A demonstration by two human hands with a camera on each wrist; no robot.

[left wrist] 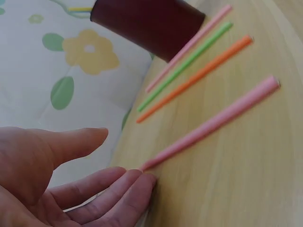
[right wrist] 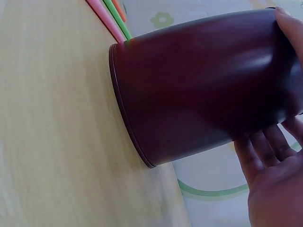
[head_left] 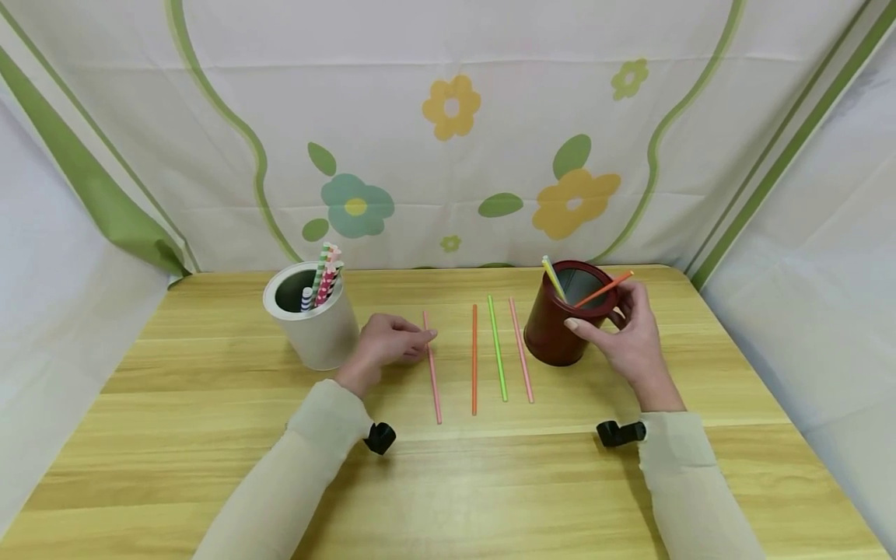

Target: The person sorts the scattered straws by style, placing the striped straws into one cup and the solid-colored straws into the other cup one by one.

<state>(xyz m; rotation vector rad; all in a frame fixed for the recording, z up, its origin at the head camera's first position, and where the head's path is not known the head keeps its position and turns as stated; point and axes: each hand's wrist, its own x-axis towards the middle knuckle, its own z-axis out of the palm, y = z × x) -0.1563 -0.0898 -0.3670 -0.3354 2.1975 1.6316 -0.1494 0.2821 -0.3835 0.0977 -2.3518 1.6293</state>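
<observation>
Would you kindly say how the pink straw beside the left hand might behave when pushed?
The pink straw would probably roll, being round on a flat table. Its straight shape suggests stiffness; its thinness suggests little weight.

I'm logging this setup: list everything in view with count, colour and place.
Table: one, light wood-grain, centre
White cup: one, white, table's left
Patterned straws: several, multicoloured, in white cup
Red cup: one, dark red, table's right
Plain straws: at least two, yellow and orange, in red cup
Pink straws: two, pink, both ends of the loose row
Orange straw: one, orange, row's second from left
Green straw: one, bright green, row's third from left
Flower-print cloth: one, white with green, yellow, teal, behind
Side cloths: two, white, left and right
Sleeves: two, cream, lower left and right
Wrist cameras: two, black, by sleeve ends
Left hand: one, at leftmost pink straw's far end
Right hand: one, gripping red cup
</observation>
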